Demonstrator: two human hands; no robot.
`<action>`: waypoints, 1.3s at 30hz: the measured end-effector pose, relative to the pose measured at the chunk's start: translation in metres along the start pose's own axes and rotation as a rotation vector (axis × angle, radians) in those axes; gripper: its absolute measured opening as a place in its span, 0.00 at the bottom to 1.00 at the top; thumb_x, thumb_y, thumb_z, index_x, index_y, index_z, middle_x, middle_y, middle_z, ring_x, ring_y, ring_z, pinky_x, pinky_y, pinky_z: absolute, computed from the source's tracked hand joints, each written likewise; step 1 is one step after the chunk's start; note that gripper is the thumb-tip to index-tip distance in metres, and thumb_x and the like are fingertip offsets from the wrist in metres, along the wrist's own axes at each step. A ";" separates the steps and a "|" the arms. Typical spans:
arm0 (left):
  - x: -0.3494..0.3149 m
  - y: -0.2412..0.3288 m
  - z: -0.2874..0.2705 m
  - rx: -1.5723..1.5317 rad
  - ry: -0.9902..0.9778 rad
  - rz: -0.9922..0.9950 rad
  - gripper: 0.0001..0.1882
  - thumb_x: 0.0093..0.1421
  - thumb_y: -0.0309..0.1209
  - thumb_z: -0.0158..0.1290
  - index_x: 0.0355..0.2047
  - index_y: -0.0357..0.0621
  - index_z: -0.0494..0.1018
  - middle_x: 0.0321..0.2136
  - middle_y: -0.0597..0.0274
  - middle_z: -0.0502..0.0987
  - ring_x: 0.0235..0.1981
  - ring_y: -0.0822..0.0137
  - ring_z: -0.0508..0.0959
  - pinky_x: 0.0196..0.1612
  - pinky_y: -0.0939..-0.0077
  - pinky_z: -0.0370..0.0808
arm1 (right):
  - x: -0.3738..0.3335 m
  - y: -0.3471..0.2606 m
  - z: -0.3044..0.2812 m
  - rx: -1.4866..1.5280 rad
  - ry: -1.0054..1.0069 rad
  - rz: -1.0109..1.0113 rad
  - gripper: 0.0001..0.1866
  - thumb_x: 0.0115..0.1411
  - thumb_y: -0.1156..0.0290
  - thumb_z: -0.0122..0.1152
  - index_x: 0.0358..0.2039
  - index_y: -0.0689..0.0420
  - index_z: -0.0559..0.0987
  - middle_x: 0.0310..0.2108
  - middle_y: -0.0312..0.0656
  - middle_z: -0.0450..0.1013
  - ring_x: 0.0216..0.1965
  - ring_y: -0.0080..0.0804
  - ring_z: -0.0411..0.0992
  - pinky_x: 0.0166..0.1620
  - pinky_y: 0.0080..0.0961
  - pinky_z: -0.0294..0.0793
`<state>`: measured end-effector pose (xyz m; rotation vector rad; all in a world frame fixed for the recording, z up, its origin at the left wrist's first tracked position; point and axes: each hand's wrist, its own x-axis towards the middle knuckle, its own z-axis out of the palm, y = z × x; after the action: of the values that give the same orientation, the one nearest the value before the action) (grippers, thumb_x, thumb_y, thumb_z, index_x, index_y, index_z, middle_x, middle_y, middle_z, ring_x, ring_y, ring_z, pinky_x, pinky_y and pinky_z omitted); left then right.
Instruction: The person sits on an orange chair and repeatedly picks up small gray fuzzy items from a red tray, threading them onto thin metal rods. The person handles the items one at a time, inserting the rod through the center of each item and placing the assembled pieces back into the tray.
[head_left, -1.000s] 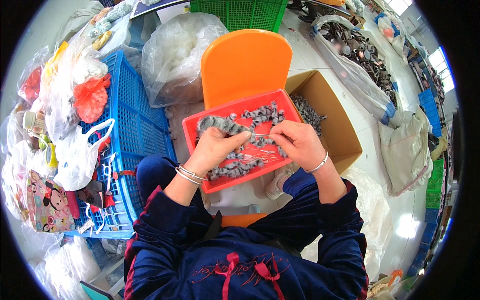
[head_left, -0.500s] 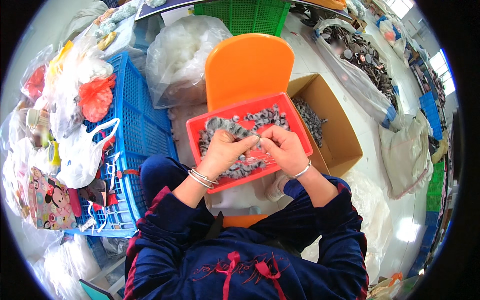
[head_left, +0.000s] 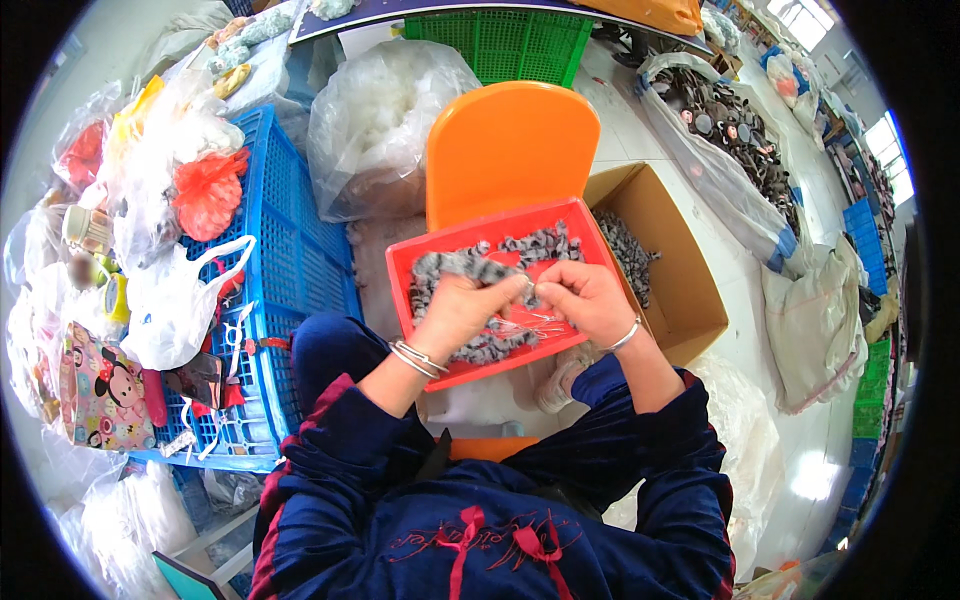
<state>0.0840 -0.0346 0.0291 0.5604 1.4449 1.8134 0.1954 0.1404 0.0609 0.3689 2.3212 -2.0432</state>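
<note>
Over a red plastic tray (head_left: 482,372), my two hands work close together, their fingertips nearly touching. My left hand (head_left: 458,312) is closed on a grey-and-black striped plush strip (head_left: 462,264), whose end reaches toward my right fingers. My right hand (head_left: 590,300) pinches at that end with thumb and forefinger; whatever sits in the pinch is too small to make out. Below the hands, more striped plush pieces (head_left: 490,346) lie in the tray, along with thin pale threads (head_left: 540,326).
The tray rests against an orange chair (head_left: 514,145). To its right stands a cardboard box (head_left: 690,310) holding similar plush pieces. At left, a blue crate (head_left: 300,235) bears plastic bags and a phone (head_left: 198,380). A clear bag of white stuffing (head_left: 385,120) stands behind.
My fingertips have drawn slightly apart from one another. The plush strip now lies more stretched out above my left hand. The whole view has shifted a little.
</note>
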 end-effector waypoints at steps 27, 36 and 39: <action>-0.001 0.002 0.009 0.015 0.000 -0.020 0.04 0.62 0.27 0.56 0.33 0.39 0.77 0.25 0.66 0.78 0.23 0.77 0.75 0.28 0.81 0.74 | 0.004 0.007 0.006 0.033 -0.021 -0.089 0.06 0.64 0.72 0.55 0.31 0.61 0.75 0.24 0.28 0.68 0.27 0.13 0.63 0.30 0.15 0.64; 0.002 -0.006 0.010 -0.025 0.077 -0.021 0.05 0.61 0.28 0.57 0.33 0.38 0.78 0.24 0.64 0.79 0.23 0.75 0.76 0.27 0.81 0.73 | 0.007 0.001 -0.006 -0.014 -0.094 0.057 0.13 0.67 0.65 0.49 0.30 0.60 0.76 0.23 0.30 0.70 0.25 0.14 0.67 0.28 0.15 0.67; 0.002 -0.007 0.010 -0.045 0.102 -0.028 0.06 0.61 0.29 0.58 0.32 0.38 0.78 0.24 0.64 0.78 0.22 0.74 0.76 0.27 0.82 0.73 | 0.007 0.008 -0.005 0.024 -0.118 0.040 0.11 0.65 0.68 0.52 0.30 0.61 0.77 0.23 0.31 0.71 0.25 0.14 0.66 0.28 0.15 0.67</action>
<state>0.0918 -0.0266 0.0250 0.4288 1.4682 1.8708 0.1906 0.1478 0.0529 0.2856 2.2052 -2.0182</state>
